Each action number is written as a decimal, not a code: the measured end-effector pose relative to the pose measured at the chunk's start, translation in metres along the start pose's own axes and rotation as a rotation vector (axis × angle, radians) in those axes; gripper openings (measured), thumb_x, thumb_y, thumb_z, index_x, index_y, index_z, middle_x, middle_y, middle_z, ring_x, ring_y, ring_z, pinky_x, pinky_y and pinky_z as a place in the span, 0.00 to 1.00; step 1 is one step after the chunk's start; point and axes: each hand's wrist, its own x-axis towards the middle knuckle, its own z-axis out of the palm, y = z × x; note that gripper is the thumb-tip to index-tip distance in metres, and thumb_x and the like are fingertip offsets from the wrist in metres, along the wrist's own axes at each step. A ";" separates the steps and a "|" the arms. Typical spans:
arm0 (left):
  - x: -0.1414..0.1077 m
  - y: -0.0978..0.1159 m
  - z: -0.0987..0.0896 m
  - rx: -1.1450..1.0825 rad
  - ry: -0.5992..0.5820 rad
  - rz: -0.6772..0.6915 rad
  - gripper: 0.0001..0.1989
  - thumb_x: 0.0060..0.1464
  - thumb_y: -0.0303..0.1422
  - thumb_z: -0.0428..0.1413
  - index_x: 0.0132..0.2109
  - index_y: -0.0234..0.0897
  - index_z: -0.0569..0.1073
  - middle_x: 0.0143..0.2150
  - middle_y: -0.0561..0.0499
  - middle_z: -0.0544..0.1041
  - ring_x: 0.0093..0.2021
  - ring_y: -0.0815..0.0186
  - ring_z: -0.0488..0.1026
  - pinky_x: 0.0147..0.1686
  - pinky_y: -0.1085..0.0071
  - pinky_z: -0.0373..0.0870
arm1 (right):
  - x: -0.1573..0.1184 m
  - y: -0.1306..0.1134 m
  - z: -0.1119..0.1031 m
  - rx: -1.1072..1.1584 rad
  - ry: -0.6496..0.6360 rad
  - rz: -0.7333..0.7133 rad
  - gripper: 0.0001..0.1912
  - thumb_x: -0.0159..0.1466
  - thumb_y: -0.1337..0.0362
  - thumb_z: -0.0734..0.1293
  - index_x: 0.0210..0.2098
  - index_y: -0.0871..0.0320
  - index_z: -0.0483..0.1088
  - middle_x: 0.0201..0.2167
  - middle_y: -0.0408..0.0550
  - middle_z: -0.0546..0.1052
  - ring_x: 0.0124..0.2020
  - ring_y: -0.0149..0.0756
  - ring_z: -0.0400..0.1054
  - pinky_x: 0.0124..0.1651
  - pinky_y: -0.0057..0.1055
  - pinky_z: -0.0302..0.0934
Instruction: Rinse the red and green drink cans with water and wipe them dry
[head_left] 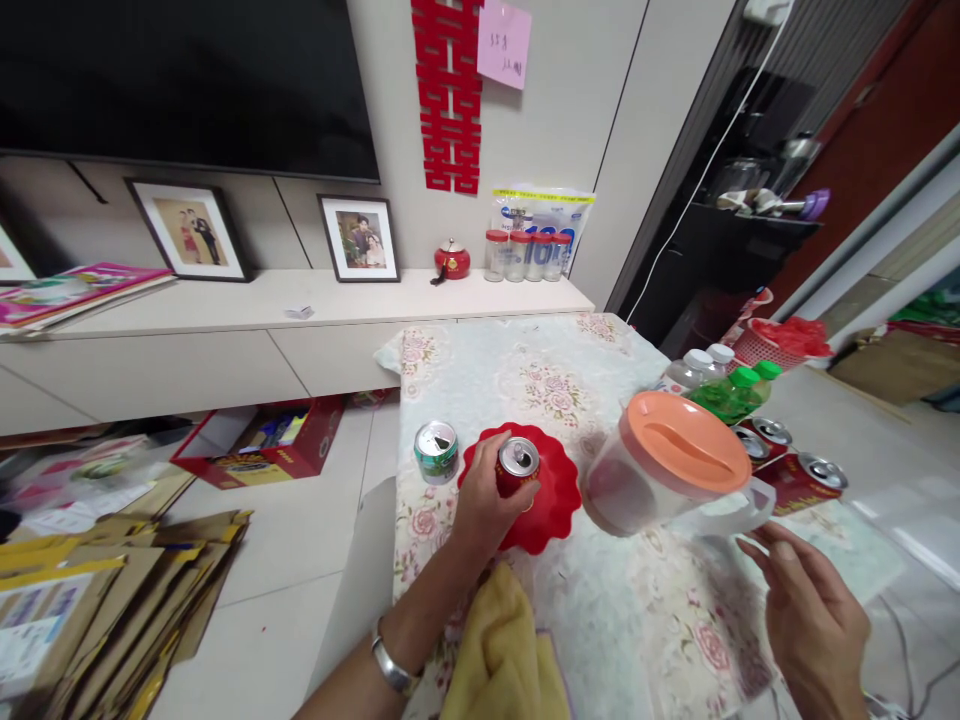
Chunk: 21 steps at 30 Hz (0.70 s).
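My left hand (486, 495) is wrapped round a red drink can (518, 462), which is upright over a red scalloped plate (556, 500). Left of the plate stands a green-and-silver can (436, 452) with a dark opening in its top. A clear plastic pitcher (626, 480) with an orange lid (686, 440) stands to the right of the plate. My right hand (814, 600) is at the lower right, its fingertips close to the pitcher's handle (742, 512). Its fingers are partly bent and apart; whether they touch the handle is hard to see.
A yellow cloth (506, 650) lies at the table's near edge. Behind the pitcher are green-capped bottles (731, 390), white-capped bottles (694, 368) and more red cans (806, 478). A flowered tablecloth (510, 350) covers the table. Flattened cardboard (127, 610) lies on the floor at left.
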 end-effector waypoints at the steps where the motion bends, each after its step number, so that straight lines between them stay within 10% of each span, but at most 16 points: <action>1: -0.001 -0.002 0.001 -0.006 0.001 0.002 0.32 0.50 0.30 0.64 0.63 0.37 0.69 0.62 0.39 0.77 0.64 0.48 0.76 0.65 0.48 0.72 | 0.000 -0.007 0.006 0.064 -0.025 0.004 0.24 0.60 0.44 0.76 0.47 0.53 0.79 0.49 0.48 0.82 0.47 0.39 0.76 0.54 0.40 0.71; 9: -0.004 -0.018 0.008 -0.030 -0.010 0.016 0.35 0.51 0.31 0.65 0.66 0.35 0.67 0.66 0.34 0.74 0.67 0.45 0.72 0.67 0.45 0.69 | 0.012 -0.034 0.049 0.307 -0.147 0.023 0.22 0.50 0.47 0.83 0.32 0.57 0.79 0.32 0.47 0.81 0.35 0.37 0.74 0.41 0.36 0.70; 16: -0.004 -0.021 0.008 -0.037 -0.044 0.017 0.37 0.51 0.33 0.68 0.67 0.38 0.67 0.67 0.36 0.74 0.70 0.44 0.70 0.69 0.43 0.66 | 0.013 -0.063 0.078 0.475 -0.142 0.005 0.35 0.50 0.54 0.80 0.15 0.60 0.49 0.15 0.36 0.54 0.18 0.23 0.49 0.21 0.25 0.49; 21: -0.005 -0.016 0.007 -0.005 -0.048 -0.007 0.36 0.54 0.34 0.68 0.68 0.38 0.67 0.68 0.37 0.74 0.70 0.45 0.70 0.70 0.43 0.64 | 0.013 -0.083 0.083 0.463 -0.154 0.043 0.32 0.51 0.59 0.76 0.17 0.58 0.46 0.15 0.35 0.50 0.16 0.22 0.44 0.20 0.26 0.43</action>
